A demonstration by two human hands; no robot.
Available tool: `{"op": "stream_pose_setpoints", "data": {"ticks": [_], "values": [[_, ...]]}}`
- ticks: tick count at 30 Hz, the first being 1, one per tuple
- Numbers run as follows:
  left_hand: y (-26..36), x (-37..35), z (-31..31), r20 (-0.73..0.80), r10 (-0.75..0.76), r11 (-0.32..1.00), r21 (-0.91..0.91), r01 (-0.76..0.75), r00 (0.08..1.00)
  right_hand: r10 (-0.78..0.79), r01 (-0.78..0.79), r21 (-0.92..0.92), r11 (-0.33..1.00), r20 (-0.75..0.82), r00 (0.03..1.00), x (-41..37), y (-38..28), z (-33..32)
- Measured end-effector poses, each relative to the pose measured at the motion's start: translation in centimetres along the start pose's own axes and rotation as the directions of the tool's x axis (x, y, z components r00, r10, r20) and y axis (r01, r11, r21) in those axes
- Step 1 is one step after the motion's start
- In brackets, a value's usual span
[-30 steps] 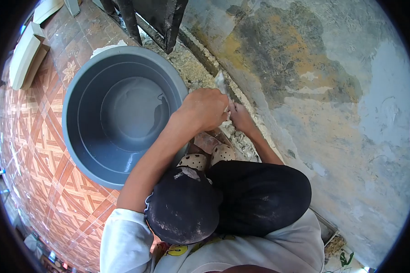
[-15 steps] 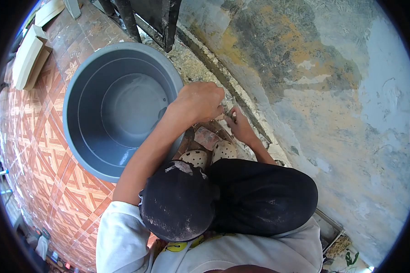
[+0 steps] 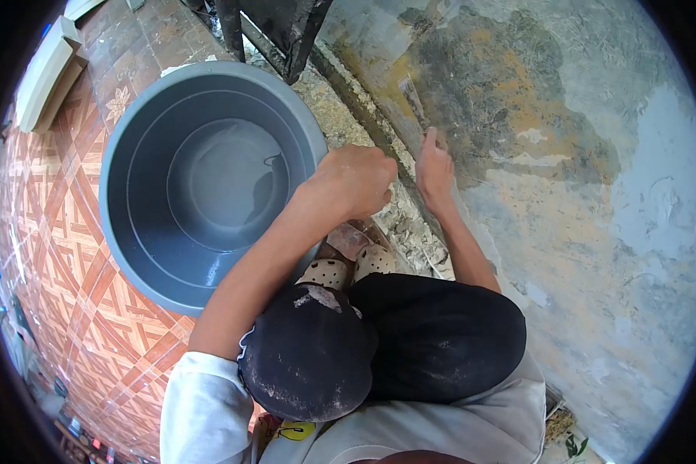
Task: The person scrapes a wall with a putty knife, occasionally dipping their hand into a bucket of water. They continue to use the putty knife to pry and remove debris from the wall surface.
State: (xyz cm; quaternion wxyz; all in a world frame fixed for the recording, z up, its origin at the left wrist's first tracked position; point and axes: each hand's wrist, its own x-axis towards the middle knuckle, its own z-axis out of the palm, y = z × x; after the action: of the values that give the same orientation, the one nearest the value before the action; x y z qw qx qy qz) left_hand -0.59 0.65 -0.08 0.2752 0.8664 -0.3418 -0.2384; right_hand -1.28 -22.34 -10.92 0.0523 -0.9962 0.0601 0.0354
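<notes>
My left hand (image 3: 356, 178) is closed in a loose fist beside the right rim of a large grey basin (image 3: 116, 224); its curled fingers hide whatever they may hold. My right hand (image 3: 435, 172) grips a narrow scraper (image 3: 414, 100), like a putty knife, its blade pointing up along the lower part of the wall (image 3: 510, 209). That wall is patchy, with grey, yellow and dark stained areas. A little water shows in the basin's bottom. Between the basin and the wall runs a rough, crumbly strip (image 3: 417, 232).
Dark metal legs (image 3: 305, 39) stand just beyond the basin. Patterned orange tiles (image 3: 62, 255) cover the floor at left, with a cream box-like piece (image 3: 50, 73) farther off. My knees (image 3: 309, 356) and perforated clogs (image 3: 325, 272) are close below my hands.
My right hand has risen from the low strip to the wall, and the scraper now shows in it. My left hand has shifted slightly right, still closed. The view has moved a little.
</notes>
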Motion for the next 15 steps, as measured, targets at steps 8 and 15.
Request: {"op": "stream_pose_setpoints", "data": {"ticks": [8,15], "values": [[-0.2,0.0,0.3,-0.027,0.017,0.999,-0.052,-0.018,0.999,0.051,-0.051,0.122,0.991,0.006,0.999,-0.5,0.4,-0.2],[-0.2,0.0,0.0,0.016,0.0,0.999,-0.034,0.001,1.0,0.085,-0.081,0.118,0.99,-0.031,0.996,-0.4,-1.7,-2.0]]}}
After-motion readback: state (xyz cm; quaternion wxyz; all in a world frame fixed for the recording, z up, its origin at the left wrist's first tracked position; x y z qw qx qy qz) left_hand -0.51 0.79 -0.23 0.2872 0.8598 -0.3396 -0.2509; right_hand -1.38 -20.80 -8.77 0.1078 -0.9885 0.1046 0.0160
